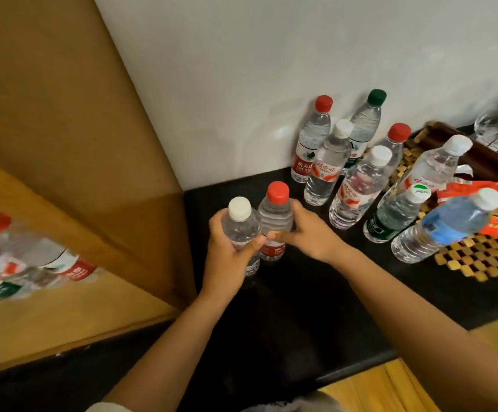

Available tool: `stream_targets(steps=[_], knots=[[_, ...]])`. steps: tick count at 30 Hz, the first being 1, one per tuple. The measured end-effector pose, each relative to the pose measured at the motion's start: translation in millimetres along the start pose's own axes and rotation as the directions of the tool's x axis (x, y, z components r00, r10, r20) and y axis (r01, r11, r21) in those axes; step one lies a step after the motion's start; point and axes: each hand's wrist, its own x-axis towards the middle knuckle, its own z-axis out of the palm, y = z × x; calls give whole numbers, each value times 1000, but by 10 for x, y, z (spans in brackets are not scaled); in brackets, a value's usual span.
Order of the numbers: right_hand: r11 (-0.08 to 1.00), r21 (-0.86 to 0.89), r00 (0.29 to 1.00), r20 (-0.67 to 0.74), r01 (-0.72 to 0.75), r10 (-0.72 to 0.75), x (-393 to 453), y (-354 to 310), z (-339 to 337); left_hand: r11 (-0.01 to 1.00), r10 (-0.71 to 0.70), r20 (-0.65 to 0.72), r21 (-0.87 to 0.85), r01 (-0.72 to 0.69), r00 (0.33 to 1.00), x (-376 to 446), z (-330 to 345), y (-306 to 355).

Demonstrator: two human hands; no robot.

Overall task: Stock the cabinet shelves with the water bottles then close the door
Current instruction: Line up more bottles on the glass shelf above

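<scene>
So both hands are busy here: the left hand [229, 254] is wrapped around a white-capped bottle [240, 230] and the right hand [307, 233] is closed on the red-capped bottle [275, 221] touching it on the right, both upright over the near-left part of the black countertop [286, 307]. Eight more water bottles [357, 185] stand clustered farther right by the white wall [271, 69], some on a woven mat [479, 263] next to red snack packets [485, 191]. The wooden cabinet [72, 162] is on the left, with a few blurry bottles on the shelf [18, 257] already inside.
</scene>
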Motion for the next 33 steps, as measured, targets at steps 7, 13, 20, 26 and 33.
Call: stream_targets(steps=[7,13,20,26,33], knots=[[1000,-26,997,-79,-5,3,-741,-26,387,998,41,158,34,-47,987,-641,-325,-115],[996,-84,991,-132,-15,3,-1169,-273,762,998,33,261,51,-48,965,-1038,-731,-184],[994,-112,983,-182,15,-35,-1549,-655,1405,992,-30,312,127,-10,950,-1493,-1376,-301],[993,-115,983,-182,14,-35,-1596,-874,1957,995,-37,299,100,7,954,-1633,-1970,-458],[995,-81,991,-116,62,-71,-1273,-1205,2313,993,-40,107,112,28,993,-1740,-2581,-575]])
